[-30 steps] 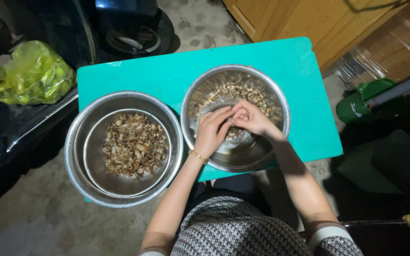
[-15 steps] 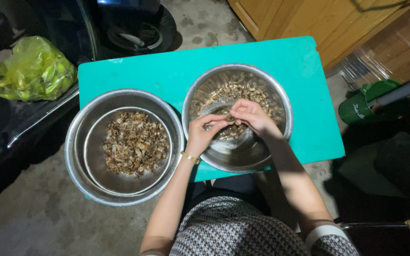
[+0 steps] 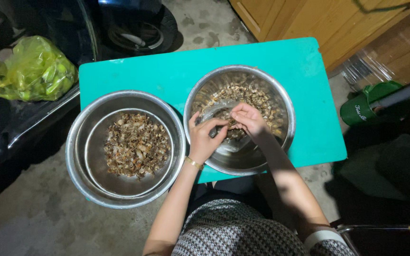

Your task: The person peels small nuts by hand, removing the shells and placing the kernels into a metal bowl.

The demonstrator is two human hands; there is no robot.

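Two steel bowls stand on a small teal table (image 3: 281, 61). The right bowl (image 3: 284, 99) holds small brown shelled pieces (image 3: 257, 97) and a smaller clear bowl inside it. My left hand (image 3: 204, 137) and my right hand (image 3: 246, 118) meet over that bowl, fingers pinched together on one small brown piece between them. A thin gold bracelet (image 3: 194, 163) circles my left wrist. The left bowl (image 3: 79, 142) contains a pile of brown shell scraps (image 3: 136, 144).
A yellow-green plastic bag (image 3: 29, 71) lies at the left on a dark surface. A dark wheel (image 3: 134, 28) sits behind the table. Wooden cabinets (image 3: 338, 23) stand at the right, with a green slipper (image 3: 368, 102) on the floor below.
Both hands have stayed over the right bowl, shifting slightly toward its near side while working the small piece. The bowls have not moved.
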